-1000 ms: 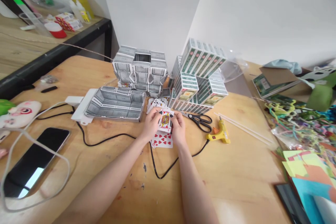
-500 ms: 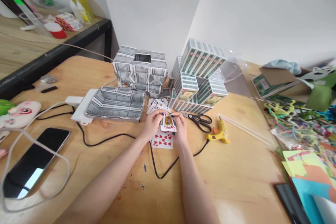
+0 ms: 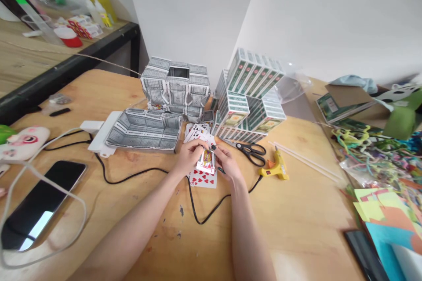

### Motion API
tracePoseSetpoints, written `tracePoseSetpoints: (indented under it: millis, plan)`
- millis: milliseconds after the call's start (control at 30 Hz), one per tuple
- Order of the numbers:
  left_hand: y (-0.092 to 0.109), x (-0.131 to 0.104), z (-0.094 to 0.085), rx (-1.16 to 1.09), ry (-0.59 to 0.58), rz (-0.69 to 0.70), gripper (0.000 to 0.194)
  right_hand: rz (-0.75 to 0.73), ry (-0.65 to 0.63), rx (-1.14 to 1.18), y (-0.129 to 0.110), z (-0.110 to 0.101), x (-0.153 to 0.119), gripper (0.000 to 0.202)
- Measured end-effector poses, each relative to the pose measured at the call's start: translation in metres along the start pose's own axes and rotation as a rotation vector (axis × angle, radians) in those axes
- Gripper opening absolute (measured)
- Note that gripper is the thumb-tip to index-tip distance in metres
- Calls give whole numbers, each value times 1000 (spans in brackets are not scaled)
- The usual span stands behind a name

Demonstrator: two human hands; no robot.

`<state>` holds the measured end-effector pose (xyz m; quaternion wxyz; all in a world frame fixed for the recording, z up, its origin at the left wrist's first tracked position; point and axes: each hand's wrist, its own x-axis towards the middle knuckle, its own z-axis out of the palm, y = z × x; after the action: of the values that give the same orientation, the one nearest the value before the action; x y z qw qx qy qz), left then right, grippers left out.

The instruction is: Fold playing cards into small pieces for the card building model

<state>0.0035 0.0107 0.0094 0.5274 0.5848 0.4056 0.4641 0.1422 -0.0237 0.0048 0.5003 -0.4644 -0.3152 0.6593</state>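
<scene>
My left hand [image 3: 188, 156] pinches a face card with a red heart [image 3: 207, 160] at its upper left edge. At that card's upper right corner is my right hand [image 3: 230, 163], its thumb and fingers closed on it. Under the held card lies a heart number card [image 3: 203, 179], face up on the table. Behind my hands is a loose pile of playing cards [image 3: 199, 129]. To the right of my right hand rest black-handled scissors [image 3: 252, 151] and a yellow glue gun [image 3: 276, 167].
An open tray built of folded cards [image 3: 145, 134] stands left, before a taller folded-card structure [image 3: 178, 85]. Stacked card boxes [image 3: 235, 114] rise behind the scissors. A black cord [image 3: 198, 219] loops below my hands. A phone [image 3: 42, 202] lies left; coloured paper [image 3: 389, 224] right.
The held card has moved slightly left and down and now tilts. My right hand has turned, its fingers showing beside the card, and shifted a little right.
</scene>
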Motion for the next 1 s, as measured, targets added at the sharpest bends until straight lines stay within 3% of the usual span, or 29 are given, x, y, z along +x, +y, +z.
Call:
tracePoseSetpoints:
  millis: [100, 267, 400, 500, 867, 1000]
  plan:
    - [-1, 5, -3, -22, -34, -19, 20, -105, 76, -98, 2, -2, 2, 34]
    - [-8, 9, -2, -33, 54, -62, 23, -263, 277, -312, 9, 5, 4, 33]
    - [-12, 9, -1, 57, 150, -64, 16, -278, 169, -367, 11, 10, 2, 28]
    - [-11, 10, -3, 60, 152, -71, 15, -287, 110, -357, 11, 9, 3, 23]
    - [-11, 11, -2, -141, 143, -189, 23, -367, 110, -338, 12, 12, 2, 15]
    - [-11, 9, -2, 106, 152, -48, 20, -357, 152, -321, 14, 14, 2, 16]
